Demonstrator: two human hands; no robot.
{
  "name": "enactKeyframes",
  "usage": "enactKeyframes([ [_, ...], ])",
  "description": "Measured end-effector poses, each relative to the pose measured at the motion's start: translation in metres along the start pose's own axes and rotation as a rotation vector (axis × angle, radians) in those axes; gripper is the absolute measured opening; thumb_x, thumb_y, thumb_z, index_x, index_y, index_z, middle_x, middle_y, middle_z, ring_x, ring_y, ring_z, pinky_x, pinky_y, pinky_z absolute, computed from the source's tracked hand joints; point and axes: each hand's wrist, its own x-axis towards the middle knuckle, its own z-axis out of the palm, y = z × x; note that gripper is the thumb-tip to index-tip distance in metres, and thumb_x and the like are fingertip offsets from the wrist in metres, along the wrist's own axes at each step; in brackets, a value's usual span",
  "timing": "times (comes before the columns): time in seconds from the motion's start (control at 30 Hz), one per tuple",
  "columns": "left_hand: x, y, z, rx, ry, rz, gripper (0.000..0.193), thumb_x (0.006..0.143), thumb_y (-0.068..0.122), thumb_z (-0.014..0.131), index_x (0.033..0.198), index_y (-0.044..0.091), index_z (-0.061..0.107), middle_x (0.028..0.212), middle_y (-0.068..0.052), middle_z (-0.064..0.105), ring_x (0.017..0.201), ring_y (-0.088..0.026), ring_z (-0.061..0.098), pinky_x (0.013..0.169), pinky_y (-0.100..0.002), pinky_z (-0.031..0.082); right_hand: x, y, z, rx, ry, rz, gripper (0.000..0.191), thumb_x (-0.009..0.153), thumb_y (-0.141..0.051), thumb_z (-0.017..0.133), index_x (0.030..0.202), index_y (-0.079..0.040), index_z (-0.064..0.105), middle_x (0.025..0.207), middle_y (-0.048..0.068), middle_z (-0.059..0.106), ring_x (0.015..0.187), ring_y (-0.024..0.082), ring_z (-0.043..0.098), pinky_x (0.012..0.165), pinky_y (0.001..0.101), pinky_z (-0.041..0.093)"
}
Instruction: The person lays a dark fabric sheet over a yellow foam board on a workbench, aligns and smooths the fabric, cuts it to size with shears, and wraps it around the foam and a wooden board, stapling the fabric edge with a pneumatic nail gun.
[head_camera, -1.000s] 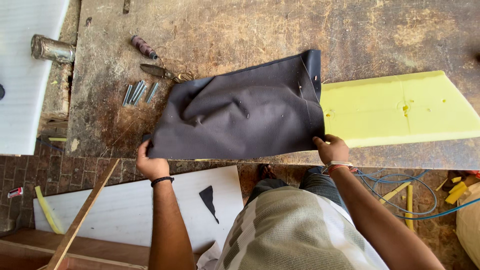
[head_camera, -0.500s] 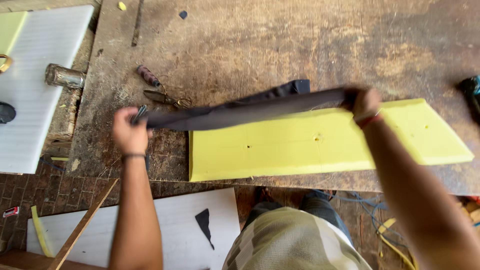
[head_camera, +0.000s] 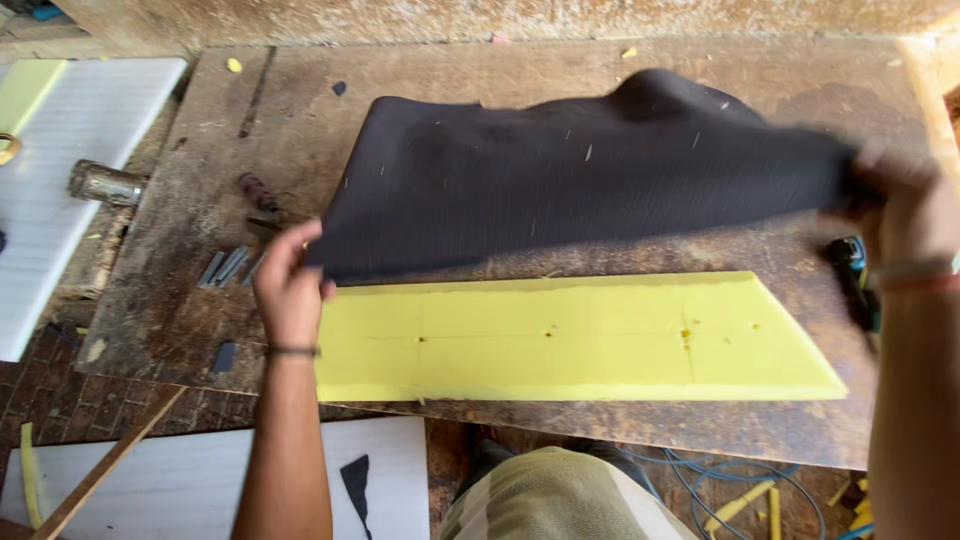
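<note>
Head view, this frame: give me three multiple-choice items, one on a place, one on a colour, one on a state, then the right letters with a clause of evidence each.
1. Where does the yellow foam panel lie?
A. on the brick floor
B. on the wooden workbench, near its front edge
C. leaning against the wall

2. What colour is the fabric sheet?
A. black
B. white
C. red

3. How is the fabric sheet held?
A. folded into a small square
B. rolled into a tube
C. spread out between both hands

Key:
1 B, the panel rests flat on the bench top, just inside its near edge.
2 A, the sheet is dark black, with pale specks on it.
3 C, the left hand grips one end and the right hand the other, the sheet stretched above the bench.
</note>
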Motion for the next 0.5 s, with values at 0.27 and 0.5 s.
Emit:
enactKeyframes([
  [0.27, -0.197, -0.173, 0.028, 0.345, 0.029, -0.437, 0.04, 0.096, -0.001, 0.071, 0.135, 0.007, 0.066, 0.099, -0.012, 0.074, 0.074, -0.015, 0.067, 0.063, -0.028, 0.057, -0.178, 0.199, -0.12, -0.542, -0.014, 0.501, 0.033, 0.092, -0.025, 0.071, 0.113, 0.001, 0.073, 0.097, 0.008, 0.076, 0.083, 0.021, 0.07, 0.071, 0.0391, 0.059],
  [0.5, -0.241, -0.209, 0.015, 0.747, 0.061, -0.494, 0.056, 0.08, -0.01, 0.066, 0.134, 0.006, 0.06, 0.129, -0.013, 0.067, 0.104, -0.024, 0.067, 0.092, -0.038, 0.053, -0.189, 0.2, -0.127, -1.29, -0.088, 0.394, 0.033, 0.093, -0.04, 0.076, 0.105, -0.01, 0.083, 0.105, 0.016, 0.072, 0.091, 0.029, 0.069, 0.085, 0.0424, 0.055],
])
